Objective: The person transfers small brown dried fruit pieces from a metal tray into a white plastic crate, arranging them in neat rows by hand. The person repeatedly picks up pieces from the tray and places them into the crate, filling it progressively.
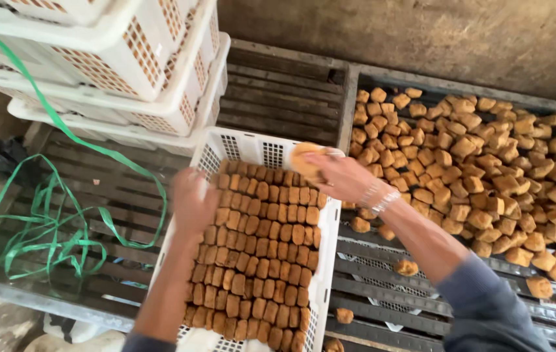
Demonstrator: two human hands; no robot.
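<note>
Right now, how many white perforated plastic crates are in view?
4. One white perforated plastic crate lies under the hands, packed with rows of brown fried tofu blocks. Three more are stacked top left: top, middle, bottom. Others may be hidden beyond the frame.

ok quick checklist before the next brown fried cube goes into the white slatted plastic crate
1. Right hand grips a brown fried cube over the crate's far end: ok.
2. Left hand rests on the packed rows at the left edge: ok.
3. Rows in the white slatted plastic crate stand tight and even: ok.
4. Free slot at the far end: cannot tell, the hand hides it.
5. Loose pile of cubes on the dark slatted rack at the right for supply: ok.
6. Green plastic strap lies left, apart from the crate: ok.
</note>
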